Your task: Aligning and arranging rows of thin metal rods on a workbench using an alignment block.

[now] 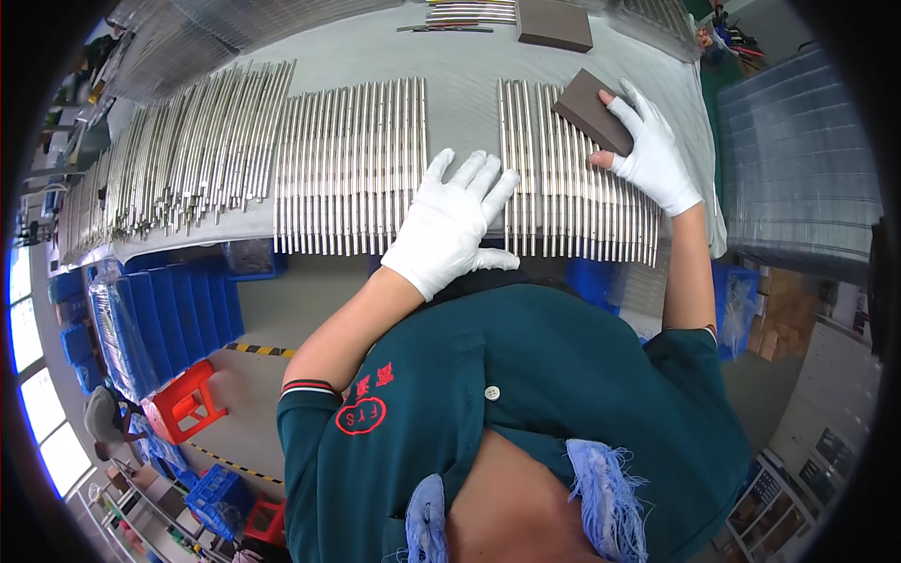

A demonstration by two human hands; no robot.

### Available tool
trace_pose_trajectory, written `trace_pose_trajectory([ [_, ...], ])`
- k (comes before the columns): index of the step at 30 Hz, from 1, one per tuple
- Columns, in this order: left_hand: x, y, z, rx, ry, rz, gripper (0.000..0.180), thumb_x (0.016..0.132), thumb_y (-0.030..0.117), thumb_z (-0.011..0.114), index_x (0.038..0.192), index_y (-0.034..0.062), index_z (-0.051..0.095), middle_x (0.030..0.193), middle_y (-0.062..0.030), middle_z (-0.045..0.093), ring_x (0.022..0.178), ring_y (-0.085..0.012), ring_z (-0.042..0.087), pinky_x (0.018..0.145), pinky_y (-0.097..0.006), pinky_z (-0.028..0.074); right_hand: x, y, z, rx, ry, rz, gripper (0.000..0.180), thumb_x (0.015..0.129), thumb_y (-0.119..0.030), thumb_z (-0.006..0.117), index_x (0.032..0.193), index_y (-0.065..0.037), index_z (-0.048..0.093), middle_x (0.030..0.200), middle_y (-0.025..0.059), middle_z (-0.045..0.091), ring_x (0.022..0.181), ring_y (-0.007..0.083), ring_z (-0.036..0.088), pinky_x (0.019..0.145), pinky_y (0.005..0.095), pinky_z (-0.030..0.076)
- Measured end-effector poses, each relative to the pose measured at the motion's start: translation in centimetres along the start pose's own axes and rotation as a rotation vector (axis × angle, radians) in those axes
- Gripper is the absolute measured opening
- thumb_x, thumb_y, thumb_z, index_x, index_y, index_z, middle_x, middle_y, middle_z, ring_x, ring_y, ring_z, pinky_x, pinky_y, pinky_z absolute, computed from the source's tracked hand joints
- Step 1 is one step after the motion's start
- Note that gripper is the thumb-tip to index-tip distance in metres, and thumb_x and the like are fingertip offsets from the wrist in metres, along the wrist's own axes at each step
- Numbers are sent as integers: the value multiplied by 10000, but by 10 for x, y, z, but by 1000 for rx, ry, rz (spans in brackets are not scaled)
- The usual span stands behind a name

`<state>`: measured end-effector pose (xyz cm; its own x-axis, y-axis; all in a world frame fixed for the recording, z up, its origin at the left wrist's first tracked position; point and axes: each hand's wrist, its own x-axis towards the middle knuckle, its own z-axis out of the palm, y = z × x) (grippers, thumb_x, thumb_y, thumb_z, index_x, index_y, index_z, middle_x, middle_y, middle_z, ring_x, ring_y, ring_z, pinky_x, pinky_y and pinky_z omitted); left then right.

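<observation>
My left hand [449, 225], in a white glove, lies palm down with fingers spread over the gap between two rows of metal rods. Its fingertips reach the edge of the right-hand row [568, 211]; its wrist side overlaps the middle row [338, 183]. Whether rods lie beneath the palm is hidden. Over the far right end of that right-hand row, my right hand [655, 159] grips a brown-grey sanding block [593, 108]. This glove leaves the thumb and a fingertip bare. The block sits slantwise across the upper ends of the rods.
A less even spread of rods [202, 150] covers the table's left side. At the back lie another brown-grey block [554, 26] and a small stack of rods [469, 11]. Clear plastic trays [798, 159] stand at right. Blue bins [178, 310] and a red stool [188, 402] are below left.
</observation>
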<state>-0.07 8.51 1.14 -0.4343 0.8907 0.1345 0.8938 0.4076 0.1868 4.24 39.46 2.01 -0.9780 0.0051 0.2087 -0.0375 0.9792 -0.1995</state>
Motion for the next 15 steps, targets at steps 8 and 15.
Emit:
trace_pose_trajectory([
  [8,2,10,2,25,-23,-64,977,652,582,781,1371,13,443,1341,-167,523,1330,-312,448,1139,-501,273,-1,-12,-8,190,-36,56,595,820,-374,736,1386,-355,551,1435,219,469,1279,414,486,1078,445,405],
  [15,-1,13,5,29,12,-88,914,666,500,804,1365,42,436,1326,-161,521,1325,-302,455,1127,-487,290,9,-24,-1,207,-109,-10,610,826,-364,744,1401,-313,549,1475,211,426,1321,411,447,1107,442,367],
])
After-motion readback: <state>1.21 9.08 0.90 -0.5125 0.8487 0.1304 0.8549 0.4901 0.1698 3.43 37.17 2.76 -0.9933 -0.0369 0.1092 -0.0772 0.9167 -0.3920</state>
